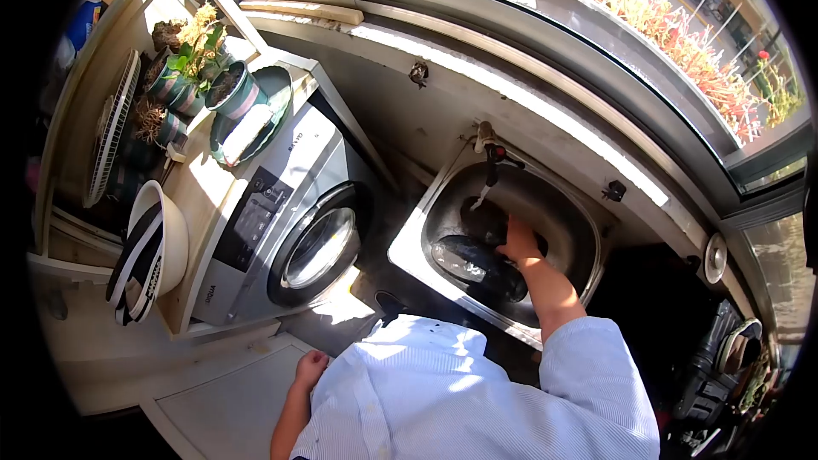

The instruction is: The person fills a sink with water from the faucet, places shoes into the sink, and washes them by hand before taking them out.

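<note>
My right hand reaches into the metal sink, its fingers closed on the edge of a dark, wet item that looks like a black shoe. A thin stream from the tap runs onto that shoe. Just below it in the basin lies a second shiny black shoe, wet and partly in glare. My left hand hangs by my side near the white shirt, away from the sink, with its fingers curled into a loose fist. Nothing shows in it.
A front-loading washing machine stands left of the sink. Potted plants and a green tray are on the top above it. White basins lean at its near edge. A window sill runs behind the sink.
</note>
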The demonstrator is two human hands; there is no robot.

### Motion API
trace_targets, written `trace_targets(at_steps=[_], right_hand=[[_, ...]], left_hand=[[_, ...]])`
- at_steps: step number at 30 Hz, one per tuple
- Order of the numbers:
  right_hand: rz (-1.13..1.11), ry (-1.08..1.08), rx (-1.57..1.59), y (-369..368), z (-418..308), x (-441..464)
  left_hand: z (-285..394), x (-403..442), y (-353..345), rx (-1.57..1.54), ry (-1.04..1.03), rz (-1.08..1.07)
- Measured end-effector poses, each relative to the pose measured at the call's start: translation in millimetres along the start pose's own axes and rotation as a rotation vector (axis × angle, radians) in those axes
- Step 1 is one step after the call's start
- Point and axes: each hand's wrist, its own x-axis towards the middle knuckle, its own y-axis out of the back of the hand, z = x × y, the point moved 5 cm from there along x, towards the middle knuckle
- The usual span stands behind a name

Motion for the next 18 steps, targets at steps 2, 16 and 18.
trace_targets(at_steps=[2, 16, 18], right_hand=[[0.0, -0.008, -0.009, -4, -1, 1], [-0.063, -0.152, -0.383, -5, -11, 5], [-0.071, -0.113, -0.319, 12, -24, -5]], left_hand=[[-13, -4, -4, -0.041, 0.006, 0.014], [-12, -17, -2, 0.069, 0.014, 0.008], [-10, -7, -3, 0.083, -0.024, 0.017]])
